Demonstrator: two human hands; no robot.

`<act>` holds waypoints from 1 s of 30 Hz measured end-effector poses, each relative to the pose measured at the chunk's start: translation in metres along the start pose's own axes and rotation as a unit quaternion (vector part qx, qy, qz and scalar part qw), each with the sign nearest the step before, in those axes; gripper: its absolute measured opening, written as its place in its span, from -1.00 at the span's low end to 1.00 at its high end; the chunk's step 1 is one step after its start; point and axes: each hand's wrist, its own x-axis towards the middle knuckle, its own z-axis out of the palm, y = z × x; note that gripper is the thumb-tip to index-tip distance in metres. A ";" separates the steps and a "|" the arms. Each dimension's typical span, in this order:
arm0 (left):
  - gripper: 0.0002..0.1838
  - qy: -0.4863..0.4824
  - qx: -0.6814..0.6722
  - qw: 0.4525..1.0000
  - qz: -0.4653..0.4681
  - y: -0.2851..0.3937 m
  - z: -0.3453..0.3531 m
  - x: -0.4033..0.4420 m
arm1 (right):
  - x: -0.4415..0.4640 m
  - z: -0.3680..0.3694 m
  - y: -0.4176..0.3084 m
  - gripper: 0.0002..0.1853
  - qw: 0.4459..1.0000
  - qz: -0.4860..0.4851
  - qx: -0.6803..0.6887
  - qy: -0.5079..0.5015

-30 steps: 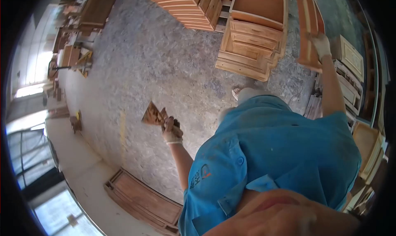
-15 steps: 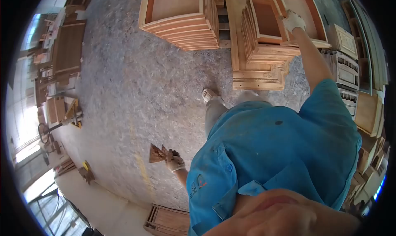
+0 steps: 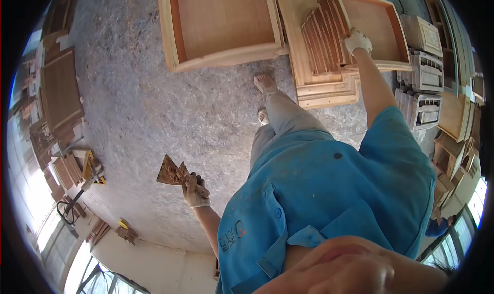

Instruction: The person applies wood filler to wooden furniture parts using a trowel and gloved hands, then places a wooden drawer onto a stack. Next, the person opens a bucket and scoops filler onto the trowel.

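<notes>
My left hand (image 3: 196, 190), in a stained glove, is closed around a putty knife with a broad triangular blade (image 3: 168, 171) smeared with brown. It is held out over the floor, to the left of my body. My right hand (image 3: 357, 42), in a pale glove, grips the near side wall of a shallow wooden drawer (image 3: 378, 29). That drawer's inside faces up, and it sits against the right of a stack of drawers (image 3: 323, 34). My right fingers are partly hidden behind the wall.
Another wooden drawer (image 3: 221, 24) lies ahead on the left, on top of a stack. A carved wooden piece (image 3: 329, 91) lies under the right stack. Pale panels and frames (image 3: 424, 73) stand at far right. Wooden panels (image 3: 60, 88) lean at left. Another person (image 3: 438, 226) shows at the right edge.
My body has stepped and turned, so the drawer stacks appear nearer. The left hand with the putty knife has risen outward to the left. My right hand keeps hold of the drawer, which now appears flatter.
</notes>
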 end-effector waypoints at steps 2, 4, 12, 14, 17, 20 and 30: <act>-0.77 -0.011 0.008 1.000 -0.014 0.008 0.024 0.019 | 0.019 -0.001 -0.009 -0.61 1.000 0.017 -0.002 -0.009; -0.76 -0.017 0.017 0.999 -0.027 0.014 0.045 0.037 | 0.020 -0.005 -0.012 -0.60 0.999 0.026 -0.005 -0.029; -0.75 -0.037 0.046 0.995 -0.078 0.027 0.108 0.093 | 0.030 -0.044 -0.027 -0.44 0.995 -0.017 -0.033 -0.091; -0.75 -0.040 0.055 0.994 -0.085 0.031 0.117 0.103 | 0.047 -0.055 -0.038 -0.42 0.996 -0.056 -0.036 0.058; -0.74 -0.059 0.065 0.992 -0.090 0.046 0.125 0.113 | 0.103 -0.052 -0.068 -0.51 0.953 -0.179 -0.099 0.223; -0.74 -0.055 0.078 0.991 -0.091 0.060 0.133 0.115 | 0.130 -0.064 -0.115 -0.55 0.924 -0.267 -0.223 0.160; -0.77 0.012 0.119 0.988 -0.093 0.076 0.131 0.106 | 0.175 -0.028 -0.135 -0.60 0.870 -0.250 -0.425 -0.030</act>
